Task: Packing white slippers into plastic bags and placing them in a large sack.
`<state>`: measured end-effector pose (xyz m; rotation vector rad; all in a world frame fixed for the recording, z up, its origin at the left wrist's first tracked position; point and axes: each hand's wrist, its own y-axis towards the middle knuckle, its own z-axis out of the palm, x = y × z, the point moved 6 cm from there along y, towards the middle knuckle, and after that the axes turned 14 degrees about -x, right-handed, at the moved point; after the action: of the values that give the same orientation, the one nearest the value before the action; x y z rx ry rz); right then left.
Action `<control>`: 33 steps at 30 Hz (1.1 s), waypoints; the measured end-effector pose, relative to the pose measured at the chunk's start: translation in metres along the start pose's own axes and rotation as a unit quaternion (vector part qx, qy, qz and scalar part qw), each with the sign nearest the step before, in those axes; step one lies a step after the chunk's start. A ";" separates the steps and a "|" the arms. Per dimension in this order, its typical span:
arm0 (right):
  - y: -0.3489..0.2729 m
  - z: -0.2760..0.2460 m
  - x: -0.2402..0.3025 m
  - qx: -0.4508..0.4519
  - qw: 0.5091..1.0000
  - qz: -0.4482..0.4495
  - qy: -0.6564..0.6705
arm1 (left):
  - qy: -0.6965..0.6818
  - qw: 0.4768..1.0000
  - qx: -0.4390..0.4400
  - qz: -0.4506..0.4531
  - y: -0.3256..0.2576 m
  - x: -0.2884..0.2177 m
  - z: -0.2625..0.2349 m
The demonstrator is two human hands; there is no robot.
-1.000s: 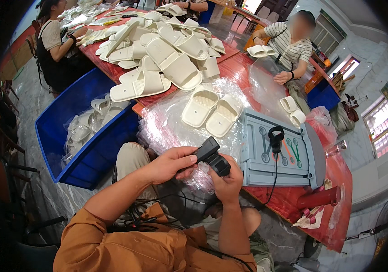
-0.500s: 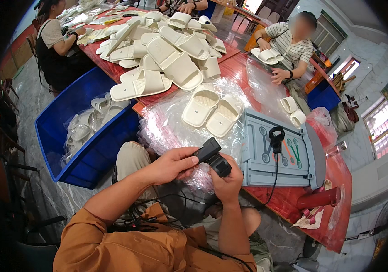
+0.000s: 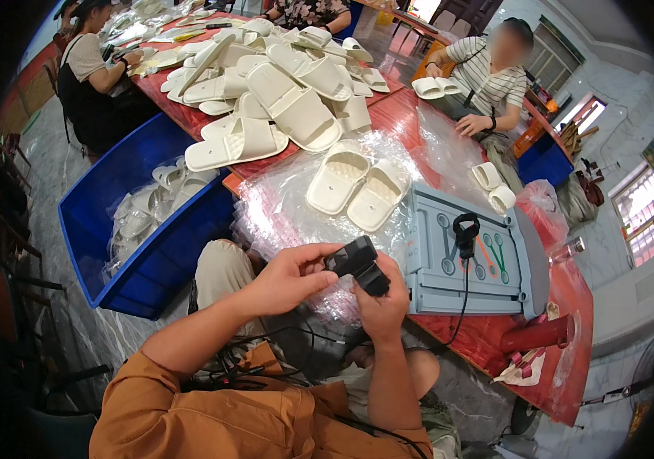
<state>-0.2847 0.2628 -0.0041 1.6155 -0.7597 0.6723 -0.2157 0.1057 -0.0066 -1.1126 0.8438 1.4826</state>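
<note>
Left hand (image 3: 293, 280) and right hand (image 3: 385, 306) meet on a black boxy device (image 3: 353, 258), just below the middle of the frame: left fingers grip its left end, right fingers its lower right. Just above, two cream slide sandals (image 3: 373, 205) rest on clear plastic bags (image 3: 272, 218).

Holds a black device (image 3: 359, 262) between left hand (image 3: 294, 277) and right hand (image 3: 384, 304), by the near edge of the red table (image 3: 483, 344). Has two cream slippers (image 3: 336, 185) on clear plastic bags (image 3: 277, 205) along that edge, beside a grey-blue panel (image 3: 457, 295), and a blue bin (image 3: 185, 249) beside the left edge.
</note>
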 end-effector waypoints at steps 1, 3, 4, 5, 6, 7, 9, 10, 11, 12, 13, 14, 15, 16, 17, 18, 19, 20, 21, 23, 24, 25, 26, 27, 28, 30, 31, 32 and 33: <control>0.000 0.004 0.000 -0.001 1.000 0.000 -0.001 | 0.025 0.997 -0.036 0.070 -0.002 -0.007 -0.001; -0.002 0.010 -0.012 -0.018 0.978 0.134 0.160 | 0.092 0.986 -0.058 0.130 -0.007 -0.016 0.001; -0.004 0.008 -0.015 -0.019 0.978 0.133 0.159 | 0.157 0.966 -0.083 0.190 -0.010 -0.024 0.002; -0.009 0.008 -0.022 0.013 0.976 0.170 0.134 | 0.156 0.966 -0.080 0.191 -0.013 -0.025 0.004; -0.012 0.011 -0.027 0.045 0.971 0.207 0.109 | 0.182 0.958 -0.070 0.210 -0.016 -0.027 0.007; -0.010 0.010 -0.027 0.043 0.971 0.208 0.108 | 0.208 0.949 -0.060 0.229 -0.018 -0.027 0.009; -0.003 0.008 -0.012 0.050 0.991 0.109 0.066 | 0.220 0.944 -0.055 0.238 -0.020 -0.026 0.012; -0.003 0.007 -0.015 0.042 0.992 0.086 0.084 | 0.216 0.943 -0.052 0.246 -0.021 -0.024 0.012; -0.003 0.007 -0.017 0.040 0.992 0.087 0.082 | 0.212 0.943 -0.049 0.254 -0.021 -0.023 0.013; -0.004 0.008 -0.017 0.040 0.992 0.078 0.093 | 0.211 0.943 -0.048 0.253 -0.021 -0.021 0.014; -0.004 0.008 -0.017 0.041 0.991 0.069 0.105 | 0.211 0.937 -0.044 0.275 -0.022 -0.022 0.015; -0.006 0.009 -0.018 0.041 0.991 0.070 0.104 | 0.211 0.931 -0.041 0.296 -0.023 -0.023 0.017; -0.007 0.010 -0.021 0.045 0.983 0.099 0.145 | 0.211 0.931 -0.040 0.296 -0.022 -0.022 0.017; -0.009 0.012 -0.023 0.049 0.973 0.128 0.186 | 0.225 0.923 -0.030 0.311 -0.022 -0.022 0.018; -0.009 0.011 -0.023 0.048 0.973 0.129 0.185 | 0.238 0.915 -0.019 0.326 -0.023 -0.022 0.020; -0.008 0.011 -0.020 0.053 0.978 0.105 0.171 | 0.239 0.915 -0.020 0.325 -0.024 -0.022 0.021; -0.007 0.011 -0.018 0.058 0.983 0.082 0.156 | 0.225 0.928 -0.033 0.295 -0.024 -0.019 0.019; -0.008 0.012 -0.018 0.059 0.982 0.082 0.157 | 0.210 0.940 -0.047 0.265 -0.023 -0.016 0.018; -0.007 0.011 -0.017 0.054 0.981 0.088 0.165 | 0.210 0.940 -0.047 0.264 -0.024 -0.015 0.019; -0.008 0.010 -0.018 0.049 0.979 0.094 0.172 | 0.177 0.960 -0.069 0.205 -0.023 -0.009 0.016; -0.009 0.010 -0.020 0.053 0.976 0.103 0.184 | 0.176 0.960 -0.070 0.204 -0.023 -0.008 0.015; -0.009 0.011 -0.021 0.057 0.972 0.112 0.196 | 0.196 0.956 -0.065 0.207 -0.023 -0.007 0.015; -0.009 0.011 -0.020 0.057 0.972 0.112 0.196 | 0.215 0.952 -0.060 0.210 -0.023 -0.006 0.015; -0.009 0.011 -0.019 0.057 0.973 0.108 0.194 | 0.215 0.952 -0.061 0.209 -0.023 -0.006 0.015; -0.009 0.012 -0.017 0.057 0.974 0.104 0.191 | 0.218 0.953 -0.054 0.204 -0.023 -0.005 0.015; -0.009 0.012 -0.018 0.054 0.973 0.119 0.190 | 0.221 0.954 -0.048 0.198 -0.023 -0.005 0.016; -0.009 0.011 -0.020 0.050 0.972 0.134 0.188 | 0.208 0.957 -0.054 0.193 -0.023 -0.006 0.017; -0.010 0.012 -0.024 0.050 0.972 0.135 0.188 | 0.196 0.961 -0.060 0.187 -0.024 -0.006 0.016; -0.011 0.011 -0.031 0.035 0.972 0.145 0.182 | 0.195 0.961 -0.061 0.187 -0.024 -0.007 0.017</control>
<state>-0.2951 0.2567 -0.0364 1.3985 -0.7090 1.1829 -0.1956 0.1238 0.0065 -1.4230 1.3084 1.6638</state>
